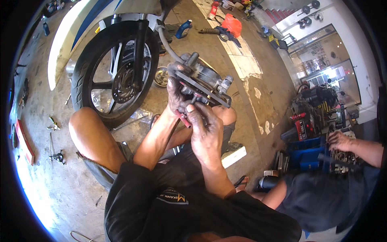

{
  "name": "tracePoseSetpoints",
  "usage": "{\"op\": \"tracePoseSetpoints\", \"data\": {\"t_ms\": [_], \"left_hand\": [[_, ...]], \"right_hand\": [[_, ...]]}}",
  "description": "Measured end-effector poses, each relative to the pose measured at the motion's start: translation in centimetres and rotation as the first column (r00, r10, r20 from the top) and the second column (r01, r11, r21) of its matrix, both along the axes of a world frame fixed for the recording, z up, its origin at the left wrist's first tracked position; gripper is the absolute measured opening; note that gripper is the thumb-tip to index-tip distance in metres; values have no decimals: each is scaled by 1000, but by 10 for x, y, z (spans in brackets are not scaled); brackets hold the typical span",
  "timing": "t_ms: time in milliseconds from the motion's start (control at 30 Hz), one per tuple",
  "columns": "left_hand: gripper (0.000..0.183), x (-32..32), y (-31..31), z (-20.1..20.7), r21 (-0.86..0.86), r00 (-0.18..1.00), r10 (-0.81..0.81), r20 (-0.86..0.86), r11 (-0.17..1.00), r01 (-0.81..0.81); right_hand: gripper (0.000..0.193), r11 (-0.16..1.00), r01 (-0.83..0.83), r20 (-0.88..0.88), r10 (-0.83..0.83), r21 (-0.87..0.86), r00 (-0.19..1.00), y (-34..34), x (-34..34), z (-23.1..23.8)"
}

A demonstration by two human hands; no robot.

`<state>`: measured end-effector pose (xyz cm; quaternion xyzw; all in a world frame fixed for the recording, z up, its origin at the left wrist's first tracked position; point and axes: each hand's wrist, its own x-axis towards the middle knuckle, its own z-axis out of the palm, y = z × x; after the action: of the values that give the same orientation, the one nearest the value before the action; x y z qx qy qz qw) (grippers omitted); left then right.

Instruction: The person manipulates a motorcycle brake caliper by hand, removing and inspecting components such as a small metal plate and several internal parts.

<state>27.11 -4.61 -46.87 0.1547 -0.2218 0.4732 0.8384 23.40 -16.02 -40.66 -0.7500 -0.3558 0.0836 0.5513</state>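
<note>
A dark, grimy brake caliper [203,76] is held up in front of my chest, tilted, with a grey hose [170,46] running from its far left side toward the motorcycle. My left hand [174,92] is closed around the caliper's left end. From below, my right hand [203,123] pinches a thin metal shaft against the caliper's underside. A red handle [183,119] sticks out between the two hands; the rest of that tool is hidden by fingers. Just left of the caliper stands the motorcycle's front wheel [115,76] with its brake disc [125,82].
Beyond the caliper lie a blue bottle [184,29], a shock absorber [209,31] and an orange plastic bag [231,25]. A round dish [161,76] sits beside the wheel. At right, another person's hand [339,141] works over an engine [342,159] near a blue crate [308,155].
</note>
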Motion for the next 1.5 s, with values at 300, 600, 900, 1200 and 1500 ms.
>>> {"op": "tracePoseSetpoints", "data": {"t_ms": [300,600,900,1200,1500], "left_hand": [[63,1,-2,2,-180,981,-188,50,964,194],[45,-10,-6,8,-126,986,-167,7,978,166],[53,-32,-15,51,-333,975,-216,46,917,218],[63,-38,-11,48,-297,968,-230,-98,935,192],[54,-24,-7,31,-331,969,-246,-3,915,232]], "right_hand": [[26,978,-173,-229,196,119,953,-1,5,19],[28,978,-205,3,206,-33,979,2,5,33],[28,981,-154,896,176,-122,409,-11,22,62],[35,932,-151,925,286,-329,-252,10,32,76],[28,917,-279,927,191,-286,-324,21,46,73]]}}
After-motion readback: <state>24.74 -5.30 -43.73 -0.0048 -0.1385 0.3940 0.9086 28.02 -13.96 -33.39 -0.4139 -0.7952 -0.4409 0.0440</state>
